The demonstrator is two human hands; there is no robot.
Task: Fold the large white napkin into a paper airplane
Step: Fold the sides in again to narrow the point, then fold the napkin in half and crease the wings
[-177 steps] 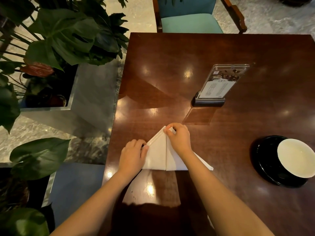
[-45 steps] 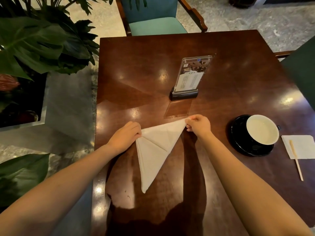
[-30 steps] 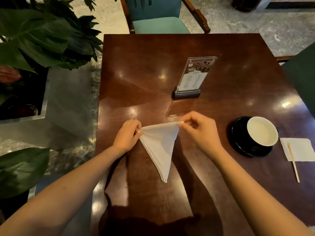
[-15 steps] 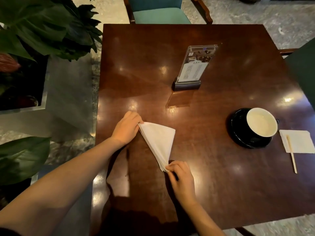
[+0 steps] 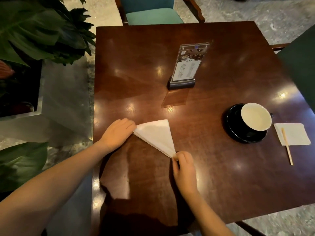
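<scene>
The large white napkin (image 5: 157, 135) lies on the dark wooden table (image 5: 196, 176), folded into a narrow layered triangle whose sharp tip points toward me and to the right. My left hand (image 5: 117, 132) holds its wide far-left corner, fingers curled over the edge. At the pointed near tip, my right hand (image 5: 185, 169) pinches the layers between thumb and fingers. The napkin's left long edge shows several stacked layers.
A clear menu stand (image 5: 186, 65) on a dark base stands mid-table. At the right sit a white cup (image 5: 256, 116) on a black saucer (image 5: 238, 132), a small napkin (image 5: 294, 133) and a wooden stirrer (image 5: 287, 147). Plants (image 5: 40, 31) crowd the left; a teal chair (image 5: 153, 16) stands beyond.
The napkin went from a wide triangle to a narrower folded one. My right hand left the far corner and came down to the near tip, where it stays pinching; my left hand kept its corner.
</scene>
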